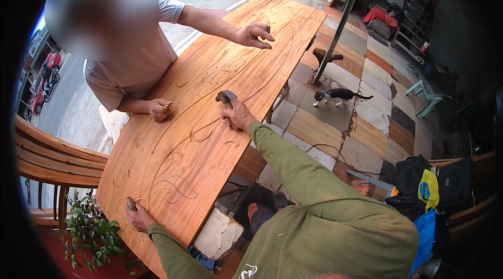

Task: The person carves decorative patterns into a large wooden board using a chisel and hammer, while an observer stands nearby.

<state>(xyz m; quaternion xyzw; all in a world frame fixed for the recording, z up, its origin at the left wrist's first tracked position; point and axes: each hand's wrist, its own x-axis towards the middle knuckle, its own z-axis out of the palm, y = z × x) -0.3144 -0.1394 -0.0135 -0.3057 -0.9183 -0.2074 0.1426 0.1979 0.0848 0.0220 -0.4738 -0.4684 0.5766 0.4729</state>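
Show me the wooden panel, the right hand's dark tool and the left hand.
Wooden panel (207, 156): head view, bare surface.
Dark tool (226, 96): head view, exposed end.
Left hand (140, 219): head view, back of hand.

black-and-white cat (343, 94), green chair (434, 97), leafy plant (93, 229)

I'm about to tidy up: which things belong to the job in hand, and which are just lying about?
Apparently in use: wooden panel; dark-headed tool in right hand; grey-ended object in left hand.
Apparently lying about: yellow packet; black bag; light-green chair.
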